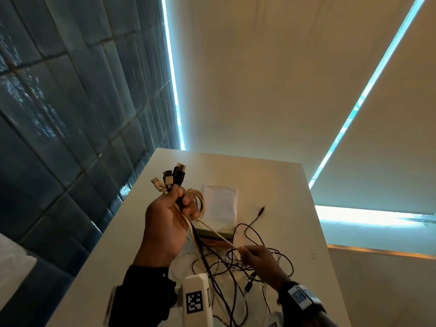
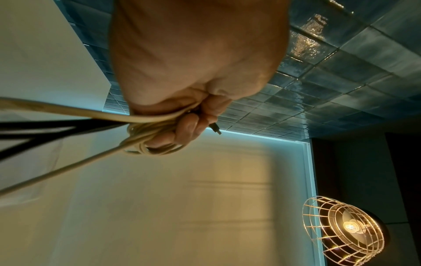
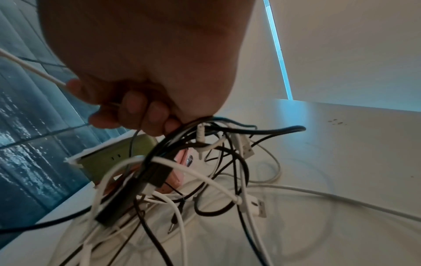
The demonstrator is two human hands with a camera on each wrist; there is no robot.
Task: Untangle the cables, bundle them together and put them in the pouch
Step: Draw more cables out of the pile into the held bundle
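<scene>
A white desk (image 1: 295, 208) runs away between a dark tiled wall (image 1: 59, 114) along its left edge and pale blinds (image 1: 271, 79) past its far edge. Raised above the left edge, the left hand (image 1: 165, 223) has its grip clenched on a coil of cream cable (image 1: 199, 204) and several plugs (image 1: 173, 177). The right hand (image 1: 262, 260) pinches that cable's taut end over the tangled cables (image 1: 236, 267) mid-desk. The white pouch (image 1: 220, 201) lies flat near the far edge; the desk's right side is bare.

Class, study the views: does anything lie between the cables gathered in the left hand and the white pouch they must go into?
No object blocks the way: the pouch lies flat on the table just beyond the left hand. But the cream cable runs taut to the right hand, and the cable tangle remains unbundled.
</scene>
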